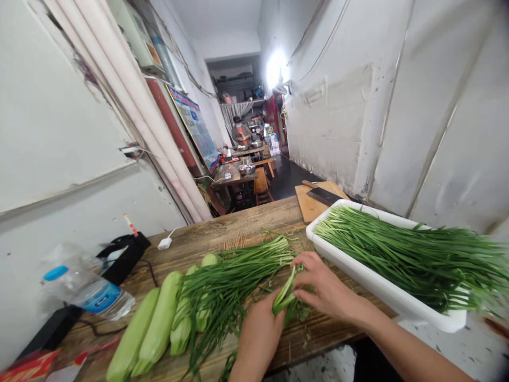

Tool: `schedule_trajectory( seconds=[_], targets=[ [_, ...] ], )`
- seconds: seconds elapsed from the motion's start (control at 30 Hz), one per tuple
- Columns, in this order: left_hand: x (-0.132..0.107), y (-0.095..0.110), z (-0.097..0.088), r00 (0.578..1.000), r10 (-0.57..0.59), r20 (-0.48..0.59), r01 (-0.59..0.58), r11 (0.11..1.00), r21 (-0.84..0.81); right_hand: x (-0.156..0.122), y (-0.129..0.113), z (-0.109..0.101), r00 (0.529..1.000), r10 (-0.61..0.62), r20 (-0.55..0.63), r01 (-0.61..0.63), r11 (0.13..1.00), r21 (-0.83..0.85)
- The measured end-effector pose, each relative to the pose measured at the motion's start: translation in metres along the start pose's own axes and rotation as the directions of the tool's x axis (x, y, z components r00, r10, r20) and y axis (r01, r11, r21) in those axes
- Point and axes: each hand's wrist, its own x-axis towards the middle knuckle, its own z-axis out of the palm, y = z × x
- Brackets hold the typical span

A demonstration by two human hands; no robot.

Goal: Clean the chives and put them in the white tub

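My left hand (258,331) is closed round the lower end of a small bunch of green chives (285,293) at the front of the wooden table (222,228). My right hand (320,284) pinches the same bunch from above, fingers curled over its stalks. A larger loose pile of chives (234,276) lies just left of my hands, spread across the table. To the right, a white tray (377,289) holds a thick heap of long chives (405,249).
Several pale green peeled gourds (159,323) lie at the front left. A plastic water bottle (85,289) and a black device with cables sit at the left edge. A cleaver (324,195) rests on a cutting board behind the tray. A person stands far down the corridor.
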Motion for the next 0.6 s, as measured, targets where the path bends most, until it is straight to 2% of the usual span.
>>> schedule_trajectory(
  seconds=[0.1, 0.2, 0.33, 0.47, 0.53, 0.6],
  targets=[
    [0.000, -0.001, 0.001, 0.997, 0.070, 0.011, -0.069, 0.992, -0.103, -0.001, -0.010, -0.005, 0.996, -0.089, 0.007, 0.089, 0.994, -0.067],
    [0.001, 0.000, 0.001, 0.992, 0.127, -0.010, -0.127, 0.978, -0.167, 0.001, -0.015, 0.002, 0.982, -0.091, -0.168, 0.081, 0.994, -0.067],
    [0.003, 0.003, 0.000, 0.983, 0.181, -0.019, -0.180, 0.960, -0.215, 0.004, -0.016, 0.023, 0.918, 0.087, -0.386, -0.047, 0.992, 0.113],
    [0.004, 0.009, -0.002, 0.986, 0.164, -0.023, -0.165, 0.965, -0.202, 0.005, -0.016, 0.040, 0.858, 0.262, -0.442, -0.118, 0.938, 0.327],
    [0.003, 0.012, -0.004, 0.989, 0.149, -0.024, -0.151, 0.971, -0.186, 0.007, -0.016, 0.043, 0.822, 0.336, -0.459, -0.123, 0.893, 0.433],
    [0.001, 0.013, -0.005, 0.990, 0.138, -0.019, -0.139, 0.974, -0.180, 0.010, -0.016, 0.039, 0.767, 0.416, -0.488, -0.105, 0.832, 0.544]
  ],
)
